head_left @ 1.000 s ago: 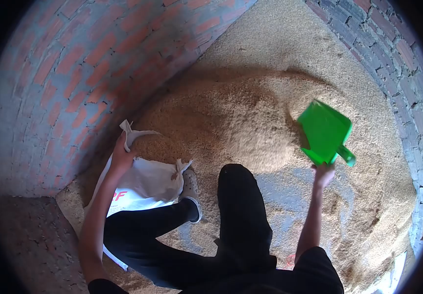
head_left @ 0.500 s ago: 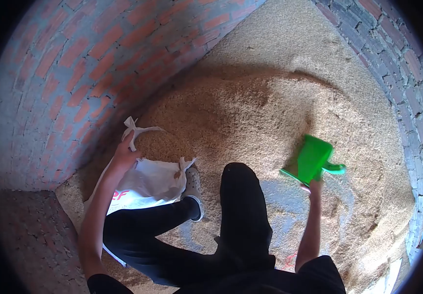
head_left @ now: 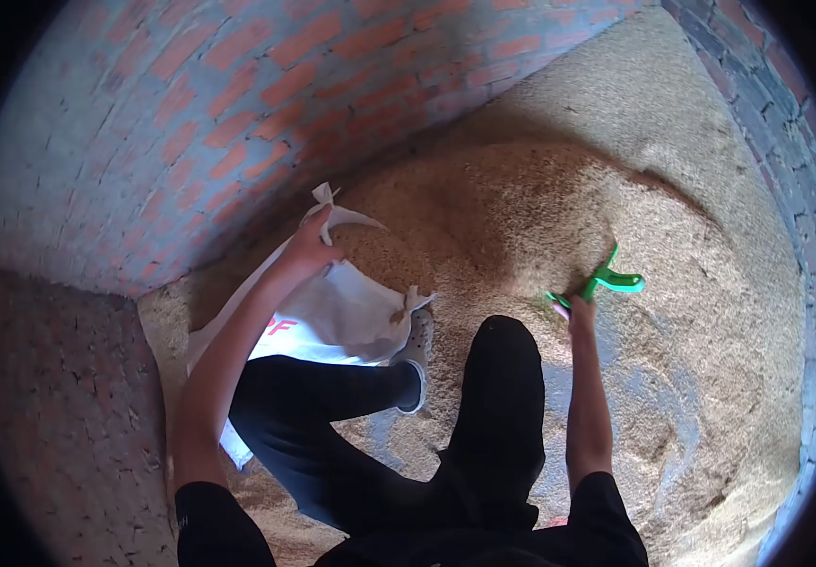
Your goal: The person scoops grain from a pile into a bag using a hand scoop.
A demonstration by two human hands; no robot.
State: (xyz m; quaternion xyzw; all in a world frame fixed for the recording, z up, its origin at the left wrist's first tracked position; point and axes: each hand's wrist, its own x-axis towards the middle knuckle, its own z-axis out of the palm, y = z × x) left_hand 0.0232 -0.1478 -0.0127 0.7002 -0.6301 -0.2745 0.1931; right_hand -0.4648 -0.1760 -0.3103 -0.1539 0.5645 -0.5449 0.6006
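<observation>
My left hand [head_left: 313,248] grips the rim of a white sack [head_left: 342,312] with red lettering, holding its mouth up on the left. The sack lies beside my bent leg and shoe, its opening towards the grain-like heap [head_left: 521,208]. On the right, my right hand [head_left: 579,310] is closed on a green scoop [head_left: 602,281]. The scoop is tipped edge-on at the front of the heap, so its inside is hidden and I cannot tell what it holds.
Brick walls rise at the left [head_left: 238,123] and right [head_left: 758,123]. My knee [head_left: 501,378] sticks up between the sack and the scoop. Bluish floor patches [head_left: 559,406] show through loose grain. A grey shoe [head_left: 415,364] stands against the sack.
The green scoop has turned from showing its broad face to edge-on, and my right hand has moved slightly left and up. The view has shifted, with the held sack now further right.
</observation>
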